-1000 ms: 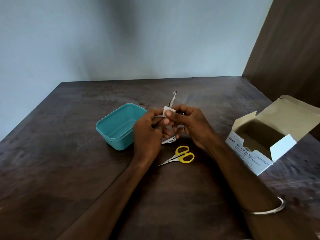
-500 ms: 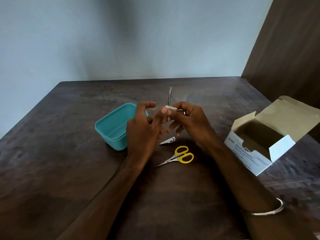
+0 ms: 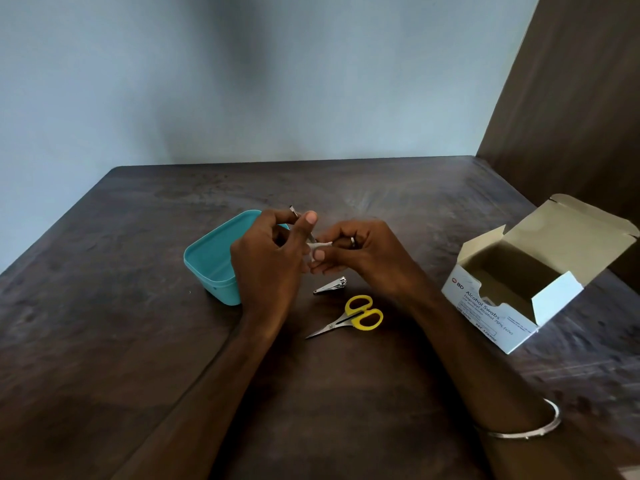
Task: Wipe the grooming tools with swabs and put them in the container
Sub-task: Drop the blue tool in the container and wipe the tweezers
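A thin metal tool (image 3: pixel 295 212), tweezers or a cuticle pusher, hard to say which, was held in the left hand (image 3: pixel 268 261), fingers curled round it, with only the flat tip poking out above the knuckles. The rest of the shaft was hidden behind the fingers, so its full length couldn't be made out. A small white swab (image 3: pixel 320 244) was pinched in the right hand (image 3: pixel 363 258), thumb and fingertips closed on it, right where the tool's lower end came out of the left hand. Whether the swab was wrapped round the metal or just pressed against it couldn't be told, everything there was too bunched up.

The teal container (image 3: pixel 211 261) was sat on the tabletop (image 3: pixel 104 306) just behind the left hand, and its right side was blocked by that hand, so the inside was only partly seen. A nail clipper (image 3: pixel 330 285) was laid just right of the container, below both hands, and the yellow-handled scissors (image 3: pixel 349 317) were found a little nearer the camera than that, blades closed, pointing back toward the left forearm.

Well off to the right of the container an open alcohol swab box (image 3: pixel 519 282) was parked, flaps up; the interior was too shadowed to read. A silver bangle (image 3: pixel 530 429) was worn on the right wrist, and a ring (image 3: pixel 352 241) was half seen on a right finger.
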